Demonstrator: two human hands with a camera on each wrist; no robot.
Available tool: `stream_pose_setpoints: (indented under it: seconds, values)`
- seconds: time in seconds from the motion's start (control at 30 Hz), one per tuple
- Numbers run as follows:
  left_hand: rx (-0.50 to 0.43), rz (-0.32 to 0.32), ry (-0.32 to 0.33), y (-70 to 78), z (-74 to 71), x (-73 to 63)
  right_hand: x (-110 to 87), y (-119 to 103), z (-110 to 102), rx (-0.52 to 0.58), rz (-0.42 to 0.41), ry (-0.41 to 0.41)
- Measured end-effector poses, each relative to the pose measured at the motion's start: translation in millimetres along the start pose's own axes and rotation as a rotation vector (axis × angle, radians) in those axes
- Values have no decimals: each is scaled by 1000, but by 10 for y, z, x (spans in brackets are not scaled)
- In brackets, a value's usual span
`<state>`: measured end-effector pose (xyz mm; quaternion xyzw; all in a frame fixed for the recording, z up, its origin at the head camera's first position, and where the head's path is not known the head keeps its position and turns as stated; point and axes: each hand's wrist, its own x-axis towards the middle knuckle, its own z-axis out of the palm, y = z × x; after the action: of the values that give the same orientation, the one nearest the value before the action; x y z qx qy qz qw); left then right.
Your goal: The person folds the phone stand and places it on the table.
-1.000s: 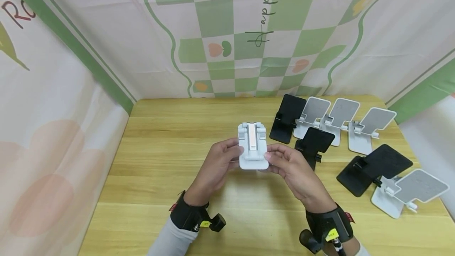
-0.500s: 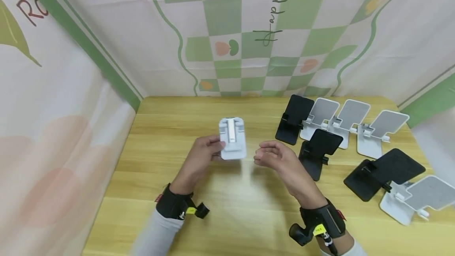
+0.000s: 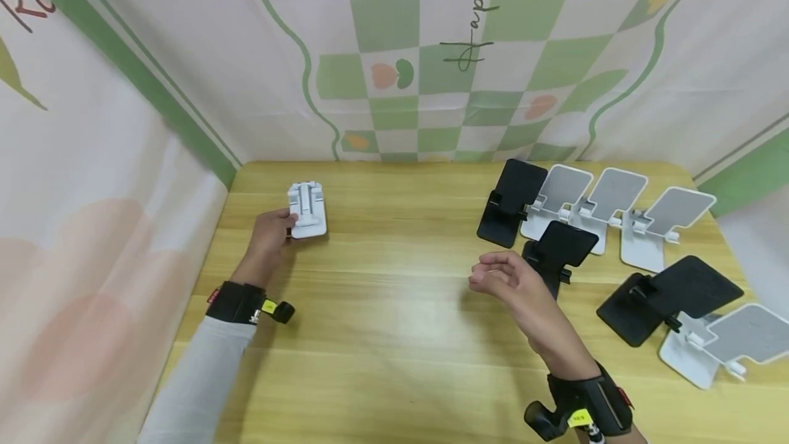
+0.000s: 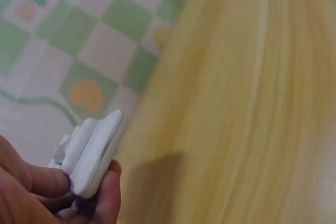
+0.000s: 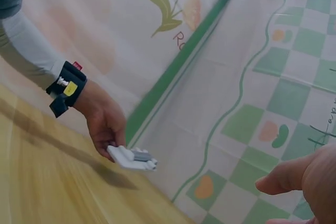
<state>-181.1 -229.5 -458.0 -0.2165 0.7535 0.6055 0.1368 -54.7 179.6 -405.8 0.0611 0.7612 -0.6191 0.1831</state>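
Observation:
A white phone stand (image 3: 310, 214), folded flat, is pinched by my left hand (image 3: 270, 235) at the far left of the table. In the left wrist view, the thumb (image 4: 50, 181) lies on one face of the stand and the fingers lie under the other. The right wrist view shows a shadow on the wood below the stand, which is held above the surface. My right hand (image 3: 508, 284) hovers over the table with loosely bent fingers and holds nothing. Just beyond it, partly hidden by the hand, stands a black phone stand (image 3: 564, 245).
Several unfolded phone stands occupy the right side, including a black one (image 3: 518, 187) at the back, a white one (image 3: 641, 249), a larger black one (image 3: 690, 286) and a white one (image 3: 687, 358) near the right edge. A printed curtain (image 3: 394, 115) borders the wooden table (image 3: 394, 334).
A second ago both hands held the folded stand at the middle. The right hand let go of it, and the left hand carried it left and toward the back.

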Motion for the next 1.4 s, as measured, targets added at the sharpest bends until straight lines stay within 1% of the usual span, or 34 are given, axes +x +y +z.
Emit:
stream_pose_setpoints:
  seconds: [0.1, 0.2, 0.33, 0.43, 0.53, 0.63, 0.77, 0.87, 1.03, 1.23, 1.3, 1.4]
  values:
    - [14, -4, 33, -50, -118, 109, -9, 26, -20, 2, -1, 17]
    - [52, -21, 66, -111, -214, 176, -19, 44, -36, -6, -3, 25]
    - [73, -57, 90, -163, -304, 202, -35, 68, -69, -21, -5, 39]
    - [95, -66, 102, -157, -333, 206, -42, 97, -95, -16, -15, 48]
    - [100, -48, 125, -139, -334, 229, -48, 120, -112, -8, -11, 49]
    - [138, -11, 167, -127, -290, 263, -69, 136, -126, -7, 2, 53]
    - [277, 42, 241, -126, -198, 321, -110, 150, -154, -12, 26, 62]
    - [341, 63, 278, -118, -150, 353, -126, 155, -174, -9, 46, 66]
    - [366, 85, 318, -108, -141, 384, -138, 178, -183, 6, 48, 64]
    - [379, 103, 331, -132, -160, 404, -152, 216, -176, 18, 25, 72]
    - [396, 122, 343, -150, -162, 406, -152, 222, -174, 26, 21, 74]
    - [443, 167, 365, -177, -170, 407, -145, 219, -178, 32, 25, 75]
